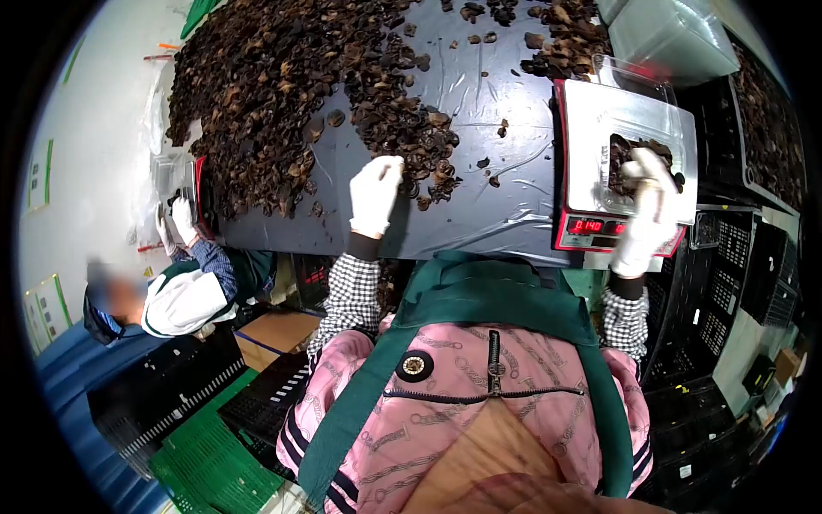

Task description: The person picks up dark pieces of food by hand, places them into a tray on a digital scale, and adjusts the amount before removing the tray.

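Observation:
My left hand (375,195), in a white glove, is held at the near edge of a heap of dark brown, curled pieces (402,128) that look like wood ear mushrooms. Its fingers are curled together; whatever they may hold is hidden. My right hand (646,214), also gloved in white, reaches over a clear plastic tray (606,199) with dark pieces (623,158) in it. Motion smears its fingers. Under the tray is a red scale with a steel plate (586,120), and its red display (587,226) seems to read 0.140.
Across the dark-covered table (505,218) spreads a large heap (257,94) of the pieces. Stacked clear trays (668,38) stand at the back right, with black crates (728,257) below. A co-worker (184,295) handles a tray by another scale (202,193) at left.

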Available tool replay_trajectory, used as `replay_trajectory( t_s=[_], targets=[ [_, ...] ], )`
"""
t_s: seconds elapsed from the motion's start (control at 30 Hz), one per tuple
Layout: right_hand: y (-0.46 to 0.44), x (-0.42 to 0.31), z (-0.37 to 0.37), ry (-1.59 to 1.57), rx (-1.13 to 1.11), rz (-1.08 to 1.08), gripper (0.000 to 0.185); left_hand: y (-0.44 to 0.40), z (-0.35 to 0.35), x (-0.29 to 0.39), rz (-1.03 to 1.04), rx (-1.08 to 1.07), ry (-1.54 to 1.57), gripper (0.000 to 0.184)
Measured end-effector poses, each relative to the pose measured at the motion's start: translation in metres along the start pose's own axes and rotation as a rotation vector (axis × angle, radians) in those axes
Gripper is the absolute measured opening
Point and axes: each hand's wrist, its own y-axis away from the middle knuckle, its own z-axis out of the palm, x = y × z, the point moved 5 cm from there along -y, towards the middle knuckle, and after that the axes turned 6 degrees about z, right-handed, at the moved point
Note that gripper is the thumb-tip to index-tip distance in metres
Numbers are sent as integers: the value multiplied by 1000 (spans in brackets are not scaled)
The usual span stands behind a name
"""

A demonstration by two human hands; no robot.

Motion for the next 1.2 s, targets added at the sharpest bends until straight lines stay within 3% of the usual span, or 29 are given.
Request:
replay_trajectory(
  t_s=[0.1, 0.17, 0.23, 0.3, 0.4, 0.5, 0.6, 0.67, 0.73, 0.8, 0.93, 1.0, 1.1, 1.13, 1.2],
  targets=[
    [32, 36, 68, 114, -395, 119, 27, 14, 41, 5, 165, -12, -219, 23],
    [53, 70, 116, -23, -553, 324, 28, 7, 71, 15, 105, -106, -353, 40],
    [67, 102, 148, 14, -571, 370, 30, -10, 100, 25, 282, -211, -264, 44],
    [69, 137, 170, 37, -534, 221, 30, -12, 106, 45, 476, -66, -64, 46],
    [62, 156, 176, 84, -510, 229, 31, -29, 74, 51, 414, 64, 128, 39],
    [58, 154, 166, 155, -454, 210, 27, -31, 23, 32, 191, 111, 89, 36],
    [54, 157, 161, 180, -361, 89, 24, -24, 5, 0, 156, 172, 99, 27],
    [49, 157, 159, 285, -372, 128, 30, -16, 14, 1, 239, 66, -22, 23],
    [34, 152, 163, 420, -250, -67, 29, -8, 31, 16, 279, 1, 7, 17],
    [14, 131, 169, 450, -138, -270, 30, -5, 66, 19, 415, -90, -76, 20],
    [-33, 141, 196, 716, -92, -343, 43, -31, 109, 21, 449, -228, -157, 40],
    [-50, 146, 211, 883, -155, -366, 54, -59, 107, 9, 548, -24, -100, 42],
    [-66, 187, 223, 1091, -294, -376, 45, -95, 78, 2, 543, 151, -227, 35],
    [-65, 182, 220, 1047, -214, -441, 35, -103, 68, 0, 551, 186, -246, 33],
    [-67, 184, 216, 1014, -221, -313, 30, -109, 61, 3, 541, 190, -214, 30]
  ],
)
